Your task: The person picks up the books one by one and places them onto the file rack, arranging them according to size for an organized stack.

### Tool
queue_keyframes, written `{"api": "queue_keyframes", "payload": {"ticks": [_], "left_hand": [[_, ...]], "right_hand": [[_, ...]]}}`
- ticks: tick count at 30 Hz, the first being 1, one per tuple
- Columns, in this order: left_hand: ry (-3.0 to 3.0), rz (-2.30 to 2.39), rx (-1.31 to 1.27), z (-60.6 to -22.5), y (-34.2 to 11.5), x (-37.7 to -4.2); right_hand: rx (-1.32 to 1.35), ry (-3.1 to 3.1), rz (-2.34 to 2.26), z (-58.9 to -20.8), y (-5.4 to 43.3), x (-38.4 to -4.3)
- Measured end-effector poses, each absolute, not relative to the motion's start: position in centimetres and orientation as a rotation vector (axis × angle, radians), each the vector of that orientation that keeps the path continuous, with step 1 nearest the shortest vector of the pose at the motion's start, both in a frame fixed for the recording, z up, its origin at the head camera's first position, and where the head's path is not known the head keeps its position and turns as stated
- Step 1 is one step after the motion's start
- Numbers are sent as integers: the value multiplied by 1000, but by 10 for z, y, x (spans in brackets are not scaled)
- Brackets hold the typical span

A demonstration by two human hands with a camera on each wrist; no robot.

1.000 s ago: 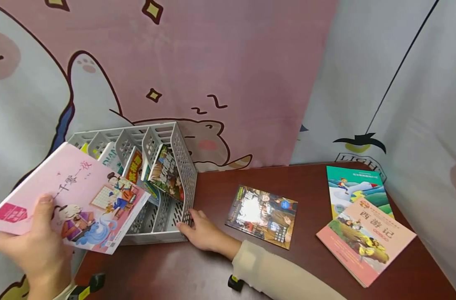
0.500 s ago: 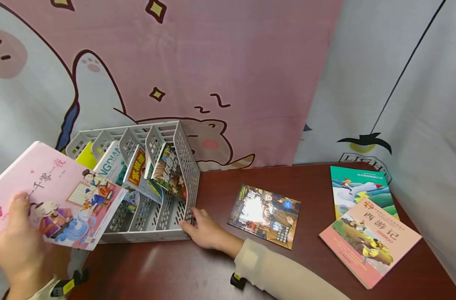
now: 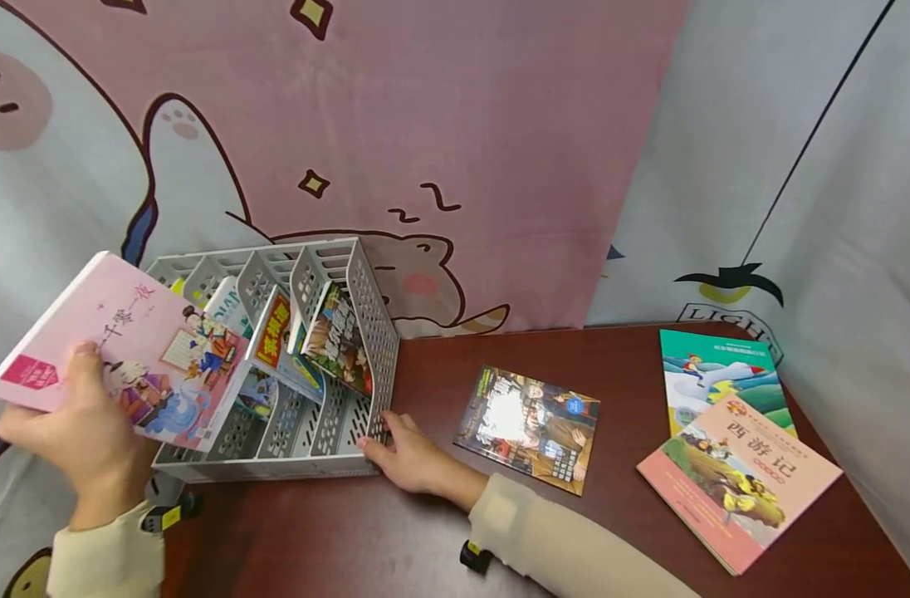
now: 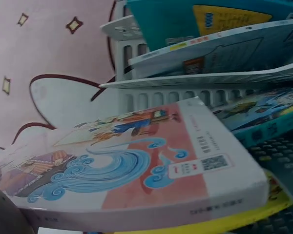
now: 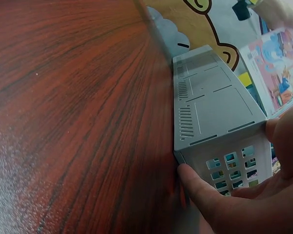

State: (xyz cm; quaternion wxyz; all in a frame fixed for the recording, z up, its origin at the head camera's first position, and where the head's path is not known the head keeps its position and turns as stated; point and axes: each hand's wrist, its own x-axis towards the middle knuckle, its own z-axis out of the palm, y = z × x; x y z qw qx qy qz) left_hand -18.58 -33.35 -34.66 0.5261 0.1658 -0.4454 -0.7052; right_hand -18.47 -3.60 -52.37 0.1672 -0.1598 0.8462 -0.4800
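In the head view, my left hand (image 3: 100, 432) grips a thick pink book (image 3: 137, 349) by its lower left part, thumb on the illustrated cover. The book is tilted over the left side of a grey magazine rack (image 3: 291, 469), hiding part of its compartments. In the left wrist view, the book (image 4: 117, 165) is close to a divider and other books of the rack. My right hand (image 3: 413, 457) holds the rack's front right corner. In the right wrist view, a thumb and finger (image 5: 200, 187) sit around that corner of the perforated side wall.
Several books stand in the rack, including a dark comic (image 3: 339, 340) and a red-and-yellow one (image 3: 276, 332). Right of the rack, a dark glossy book (image 3: 530, 428) lies flat. A peach book (image 3: 739, 482) overlaps a green one (image 3: 720, 370) farther right. A printed curtain (image 3: 500, 166) hangs behind.
The pink book in my left hand first shifted left, then came up and right over the rack's left part. My right hand stays at the rack's corner.
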Motion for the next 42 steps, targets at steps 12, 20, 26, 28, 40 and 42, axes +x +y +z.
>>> {"api": "queue_keyframes", "payload": {"ticks": [12,20,26,28,40,42], "left_hand": [[-1299,-1601,256,-361,-323,-231],[-1452,-1575,190,-365,-312,-243],[-1536,-1479,231,-369,-309,-248],[-1558,-1480,255,-373,-307,-250],[-1761,-1672,384,-402,-314,-258],[-1820,-1667,401,-407,-316,-258]], "right_hand": [[-454,2409,-1360,-524,-36,-185],[-446,2396,-1367,-523,-36,-185],[-449,2389,-1376,-522,-36,-184],[-450,2384,-1383,-523,-36,-184],[-446,2394,-1381,-524,-37,-184],[-445,2394,-1387,-522,-36,-184]]}}
